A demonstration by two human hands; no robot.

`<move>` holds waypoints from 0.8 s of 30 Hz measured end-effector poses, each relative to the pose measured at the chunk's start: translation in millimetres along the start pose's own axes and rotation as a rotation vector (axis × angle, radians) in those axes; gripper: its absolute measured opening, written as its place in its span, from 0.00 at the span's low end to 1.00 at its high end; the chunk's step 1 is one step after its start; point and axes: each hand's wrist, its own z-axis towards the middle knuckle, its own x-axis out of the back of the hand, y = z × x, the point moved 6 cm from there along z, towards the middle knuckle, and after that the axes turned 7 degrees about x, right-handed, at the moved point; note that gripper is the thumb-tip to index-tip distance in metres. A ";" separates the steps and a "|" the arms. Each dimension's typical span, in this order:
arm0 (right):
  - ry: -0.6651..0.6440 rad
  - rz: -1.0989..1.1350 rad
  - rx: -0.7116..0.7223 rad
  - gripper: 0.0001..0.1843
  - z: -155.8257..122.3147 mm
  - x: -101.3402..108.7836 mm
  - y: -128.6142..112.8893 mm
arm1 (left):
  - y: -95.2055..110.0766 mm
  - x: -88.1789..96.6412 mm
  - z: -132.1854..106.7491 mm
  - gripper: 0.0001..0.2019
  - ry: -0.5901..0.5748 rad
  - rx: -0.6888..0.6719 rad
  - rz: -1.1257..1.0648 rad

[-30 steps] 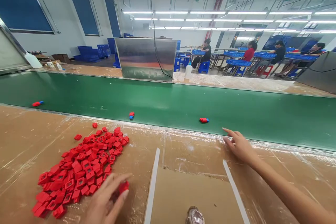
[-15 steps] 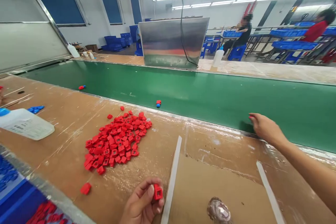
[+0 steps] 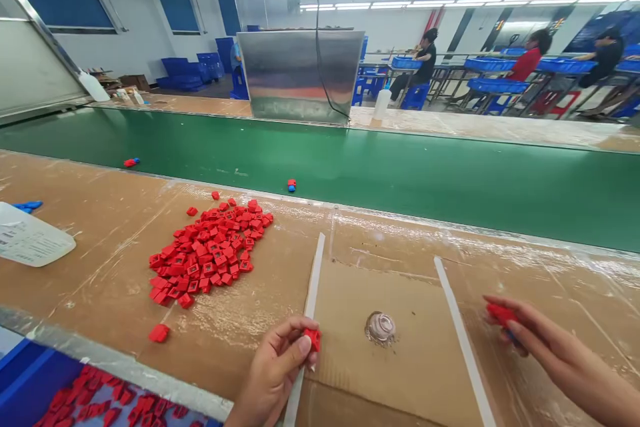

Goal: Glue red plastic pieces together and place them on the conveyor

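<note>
My left hand (image 3: 277, 370) pinches a small red hollow plastic block (image 3: 313, 339) beside the left white strip (image 3: 315, 277). At the right, my right hand (image 3: 543, 340) is closed on a red plastic piece (image 3: 501, 315), with a bit of blue showing beneath it, above the brown tabletop. Between the hands lies a sheet of cardboard (image 3: 360, 373) with a shiny, swirled round blob (image 3: 383, 327) on it. A heap of red blocks (image 3: 210, 253) is to the left of my left hand, and a single red block (image 3: 159, 333) lies apart from it.
A green belt (image 3: 425, 180) runs across behind the tabletop, carrying two red-and-blue pieces, one of them (image 3: 292, 185) near the middle. At left lies a white plastic bottle (image 3: 35, 237). Blue bins with red parts (image 3: 110, 400) stand at lower left. People sit at far benches.
My right hand has come back from the belt's near edge to the tabletop right of the cardboard, holding a red piece. My left hand keeps its block, now turned. The view has swung right.
</note>
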 end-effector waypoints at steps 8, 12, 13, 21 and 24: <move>-0.049 0.191 -0.091 0.29 -65.3 -26.5 -20.9 | -7.3 -15.5 -4.6 0.10 -0.029 0.002 0.059; -0.033 0.256 -0.017 0.23 -63.8 -52.3 -52.2 | -13.7 -23.7 -4.5 0.10 -0.068 0.017 0.067; -0.041 0.258 0.017 0.21 -60.3 -57.7 -61.4 | -15.0 -26.1 -3.7 0.10 -0.078 0.020 0.070; -0.114 -0.043 0.303 0.15 -28.1 -79.9 -123.2 | -21.5 -38.6 1.7 0.06 -0.131 -0.030 0.067; -0.051 -0.163 0.400 0.13 -21.8 -81.2 -135.4 | -24.1 -34.6 1.6 0.07 -0.126 -0.079 0.118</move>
